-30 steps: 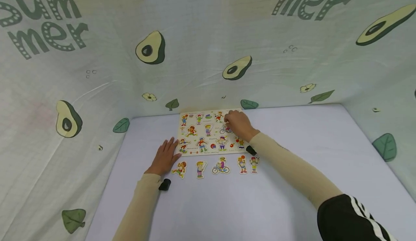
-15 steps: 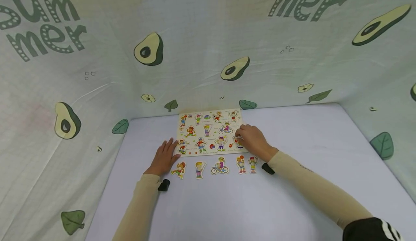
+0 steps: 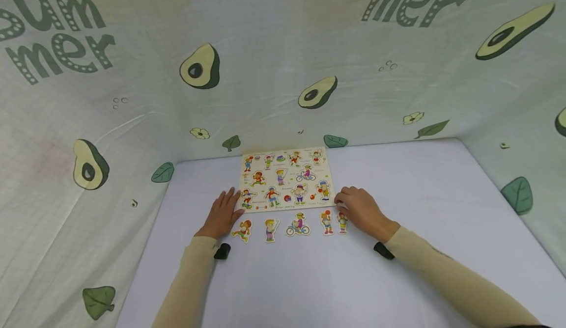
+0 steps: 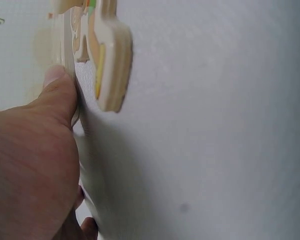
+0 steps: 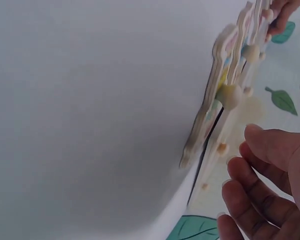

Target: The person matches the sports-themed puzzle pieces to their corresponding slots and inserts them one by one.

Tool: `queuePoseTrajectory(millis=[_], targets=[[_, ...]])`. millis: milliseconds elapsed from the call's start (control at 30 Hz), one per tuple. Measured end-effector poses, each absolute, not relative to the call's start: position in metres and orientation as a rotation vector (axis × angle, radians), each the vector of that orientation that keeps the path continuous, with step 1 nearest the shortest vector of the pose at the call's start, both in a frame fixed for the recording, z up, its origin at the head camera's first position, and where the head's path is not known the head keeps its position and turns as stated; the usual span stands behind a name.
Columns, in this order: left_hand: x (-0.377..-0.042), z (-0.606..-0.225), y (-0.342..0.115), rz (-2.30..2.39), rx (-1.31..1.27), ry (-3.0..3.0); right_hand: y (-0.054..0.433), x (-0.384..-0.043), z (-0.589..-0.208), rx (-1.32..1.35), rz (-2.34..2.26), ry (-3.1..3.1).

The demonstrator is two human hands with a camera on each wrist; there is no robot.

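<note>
A wooden peg puzzle board (image 3: 289, 168) printed with sports figures lies flat against the back of the table. My left hand (image 3: 219, 216) rests along the board's left edge with its fingers straight. Below the board lie several knobbed puzzle pieces: a runner (image 3: 242, 231), a figure with a stick (image 3: 271, 230), a cyclist (image 3: 297, 226), a player with a raised ball (image 3: 326, 222) and a figure in a striped top (image 3: 342, 224). Beside this last piece, at the board's lower right corner, is my right hand (image 3: 362, 210). In the right wrist view its fingers curve loosely around nothing.
A white cloth covers the table (image 3: 300, 284). Behind it hangs a pale curtain (image 3: 256, 63) with avocados and leaves. Figures with knobs, such as a batter (image 3: 299, 194) and a boy with a ball (image 3: 324, 190), sit in the board's bottom row.
My right hand has come down from the board's upper right, past its right edge, to beside the rightmost loose piece, uncovering the figures there. The left hand stays put.
</note>
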State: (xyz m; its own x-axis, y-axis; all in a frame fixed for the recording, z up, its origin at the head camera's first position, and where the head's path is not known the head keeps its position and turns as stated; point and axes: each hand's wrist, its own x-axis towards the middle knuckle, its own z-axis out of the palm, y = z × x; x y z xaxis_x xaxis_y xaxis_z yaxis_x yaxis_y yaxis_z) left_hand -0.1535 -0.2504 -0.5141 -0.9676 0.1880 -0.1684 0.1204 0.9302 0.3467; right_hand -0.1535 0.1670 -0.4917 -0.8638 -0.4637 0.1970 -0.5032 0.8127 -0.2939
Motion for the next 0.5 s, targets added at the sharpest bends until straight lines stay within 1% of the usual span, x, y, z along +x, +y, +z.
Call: queuePoseTrajectory(millis=[233,500], targets=[[-0.155,-0.510,-0.247,0.459,0.206,2.872,0.174,-0.140,-0.498,0.775,0.532,-2.891],[-0.154,-0.514,-0.249,0.482,0.234,2.892,0.177,-0.127,-0.503,0.787,0.526,-2.895]])
